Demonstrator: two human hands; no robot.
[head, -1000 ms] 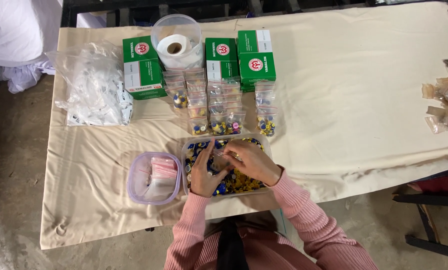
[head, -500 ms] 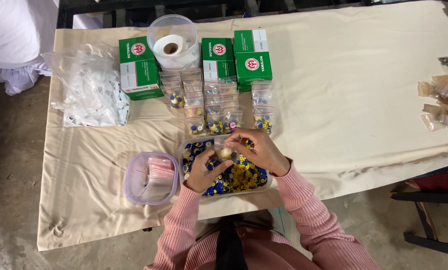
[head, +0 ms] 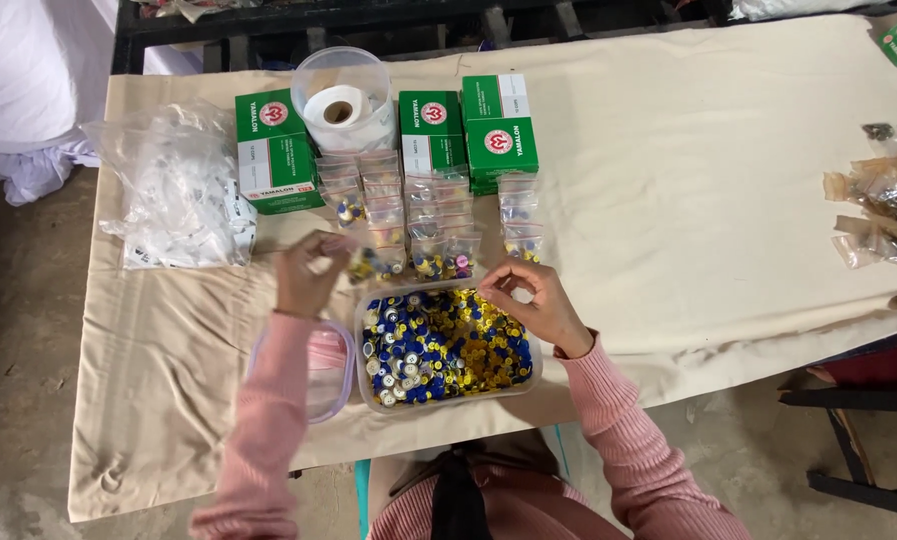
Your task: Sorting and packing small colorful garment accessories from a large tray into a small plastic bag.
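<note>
My left hand [head: 307,278] is lifted over the table's left middle and grips a small clear bag [head: 366,263] holding coloured pieces, blurred by motion. My right hand [head: 531,302] hovers over the far right corner of a clear rectangular tub [head: 451,402] full of blue and yellow caps. Its fingertips are pinched together, and I see nothing between them. Just beyond both hands lie rows of small filled clear bags [head: 421,215] on the cream cloth.
Three green and white boxes [head: 274,150] and a clear tub with a tape roll [head: 344,100] stand at the back. A large plastic bag of white items [head: 179,190] lies left. A purple-rimmed container [head: 331,372] sits beside the tub. Brown packets [head: 884,215] lie far right.
Both hands were together over the tub on one small bag. Now the left hand has carried the bag up and left, and the right hand has let go and stays over the tub.
</note>
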